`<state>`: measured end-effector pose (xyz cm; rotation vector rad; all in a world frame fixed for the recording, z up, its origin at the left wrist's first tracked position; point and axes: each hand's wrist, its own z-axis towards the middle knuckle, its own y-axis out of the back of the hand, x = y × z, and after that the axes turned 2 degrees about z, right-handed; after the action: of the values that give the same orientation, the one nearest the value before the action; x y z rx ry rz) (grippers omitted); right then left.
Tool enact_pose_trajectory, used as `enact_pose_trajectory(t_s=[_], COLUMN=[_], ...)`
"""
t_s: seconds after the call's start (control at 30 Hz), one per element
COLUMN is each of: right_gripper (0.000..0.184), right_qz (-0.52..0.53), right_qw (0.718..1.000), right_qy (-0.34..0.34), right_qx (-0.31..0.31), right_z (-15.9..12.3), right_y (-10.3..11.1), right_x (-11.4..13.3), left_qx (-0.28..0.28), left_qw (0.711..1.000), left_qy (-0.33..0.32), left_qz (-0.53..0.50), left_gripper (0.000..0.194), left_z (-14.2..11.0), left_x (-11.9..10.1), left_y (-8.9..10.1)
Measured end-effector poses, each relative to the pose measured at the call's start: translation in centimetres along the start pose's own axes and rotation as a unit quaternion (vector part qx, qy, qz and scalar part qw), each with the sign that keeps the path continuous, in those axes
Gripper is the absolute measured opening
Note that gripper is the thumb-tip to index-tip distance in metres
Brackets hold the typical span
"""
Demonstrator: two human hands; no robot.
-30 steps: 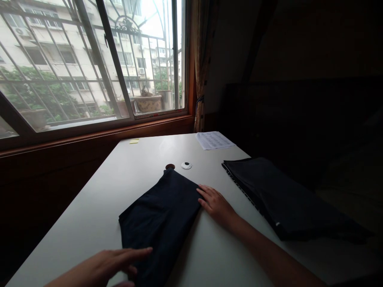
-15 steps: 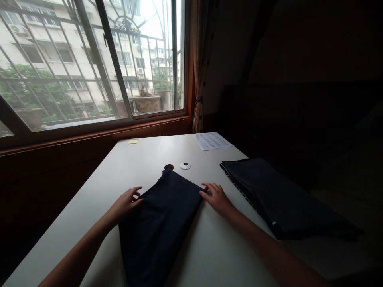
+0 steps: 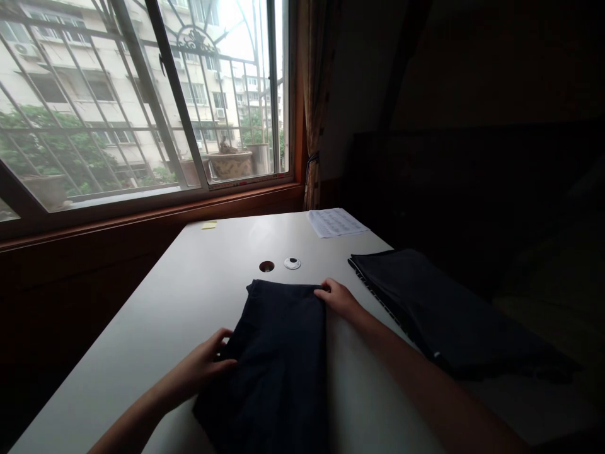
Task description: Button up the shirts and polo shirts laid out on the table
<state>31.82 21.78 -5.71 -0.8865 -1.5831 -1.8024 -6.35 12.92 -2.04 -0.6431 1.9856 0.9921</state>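
Note:
A dark navy garment (image 3: 283,353), which looks like folded trousers, lies lengthwise on the white table in front of me. My right hand (image 3: 338,297) pinches its far right corner between thumb and fingers. At its left edge is my left hand (image 3: 215,359), the thumb on top of the cloth and the other fingers curled at the edge, partly hidden there. The near end of the garment runs out of the bottom of the view.
Another dark folded garment (image 3: 439,302) lies at the table's right side. Beyond my hands are a round hole (image 3: 266,267) in the white tabletop (image 3: 142,315) and a white ring-shaped cap (image 3: 292,263). Printed sheets (image 3: 336,223) and a yellow note (image 3: 208,224) lie near the far edge, below a window.
The garment's far end has swung straighter and come nearer, uncovering the table hole. My left hand has slid nearer along the edge; my right hand has gone slightly farther and closed on the corner.

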Motion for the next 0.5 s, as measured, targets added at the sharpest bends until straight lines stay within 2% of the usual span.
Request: enact_pose_trajectory(t_s=[0.13, 0.2, 0.23, 0.37, 0.5], right_gripper=[0.025, 0.029, 0.032, 0.052, 0.078], right_qz=[0.083, 0.128, 0.148, 0.207, 0.242], right_qw=[0.996, 0.991, 0.987, 0.971, 0.953], right_qy=[-0.029, -0.051, -0.063, -0.103, -0.146], right_qx=[-0.017, -0.001, 0.012, 0.059, 0.109], right_z=[1.3, 1.4, 1.3, -0.7, -4.0], right_y=[0.3, 0.5, 0.6, 1.7, 3.5], right_x=[0.0, 0.1, 0.1, 0.5, 1.2], left_qx=[0.106, 0.139, 0.131, -0.007, -0.124], left_qw=[0.991, 0.986, 0.989, 0.995, 0.979], left_qy=[-0.022, -0.010, -0.012, -0.064, -0.119], left_qz=[-0.084, -0.090, -0.070, 0.069, 0.109], left_gripper=[0.060, 0.058, 0.054, 0.044, 0.048], left_z=[-2.0, -2.3, -2.2, 0.0, 4.6], left_x=[-0.7, -1.2, -1.5, -2.1, -1.7], left_y=[-3.9, -4.3, -4.1, -1.5, 0.2])
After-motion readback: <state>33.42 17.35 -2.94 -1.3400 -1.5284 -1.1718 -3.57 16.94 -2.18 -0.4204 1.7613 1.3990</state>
